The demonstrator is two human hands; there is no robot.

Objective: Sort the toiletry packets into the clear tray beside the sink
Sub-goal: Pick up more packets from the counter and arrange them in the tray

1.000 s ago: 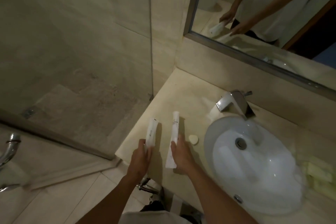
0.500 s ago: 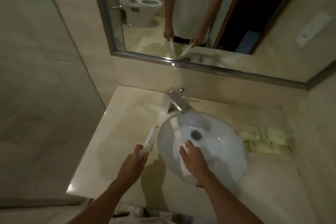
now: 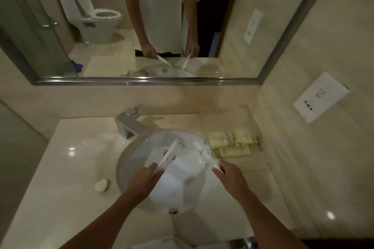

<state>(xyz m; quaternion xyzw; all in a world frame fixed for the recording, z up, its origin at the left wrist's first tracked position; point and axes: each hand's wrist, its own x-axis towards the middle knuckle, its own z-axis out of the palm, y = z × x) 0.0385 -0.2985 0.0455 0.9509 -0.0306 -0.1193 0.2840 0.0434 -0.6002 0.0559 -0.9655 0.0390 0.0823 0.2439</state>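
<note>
Each hand pinches one long white packet by its near end over the sink: left hand with the left packet, right hand with the right packet. They look light, thin and floppy, likely slippery, so an end pinch suits. The tray lies just right of the sink, holding yellow packets.

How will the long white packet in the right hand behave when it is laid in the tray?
The white packet juts out straight from the right hand, so it is probably fairly stiff. It looks slim, likely light. Being flat, it should lie still in the clear tray.
</note>
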